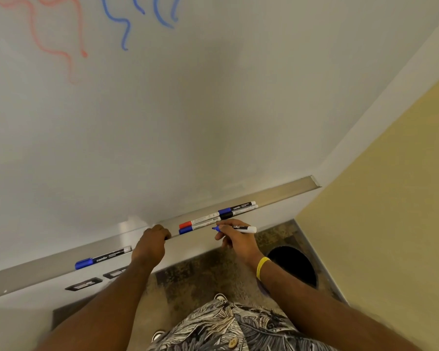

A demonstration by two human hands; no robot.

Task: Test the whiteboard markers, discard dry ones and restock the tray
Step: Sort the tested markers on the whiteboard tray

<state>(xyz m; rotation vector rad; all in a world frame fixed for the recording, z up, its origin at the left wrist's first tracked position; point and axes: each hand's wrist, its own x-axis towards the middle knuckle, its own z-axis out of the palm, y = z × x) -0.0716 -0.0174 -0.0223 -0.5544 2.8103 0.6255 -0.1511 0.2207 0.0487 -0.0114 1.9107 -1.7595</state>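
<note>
Just below centre, toward 5 o'clock, the person's right hand [235, 240] pinches a blue marker [238, 228] between thumb and fingertips. The marker lies nearly level, its blue end toward 9 o'clock, just in front of the tray [289, 190]. The left hand [151, 243], near 6 o'clock, rests on the tray's front lip with fingers curled; whether it holds anything, such as a cap, cannot be told. The metal tray runs from 8 o'clock up to 2 o'clock along the foot of the whiteboard [213, 110]. A cluster of four markers [200, 222] lies in it just beyond the right hand, and a lone blue marker [102, 258] lies at 8 o'clock. Red squiggles [48, 44] and blue squiggles [123, 29] sit at 11 and 12 o'clock. A dark round bin opening [293, 266] is on the floor at 4 o'clock. The step appears to be sorting this marker. A good one should be capped firmly and laid flat beside the cluster; a dry one belongs in the bin.
</note>
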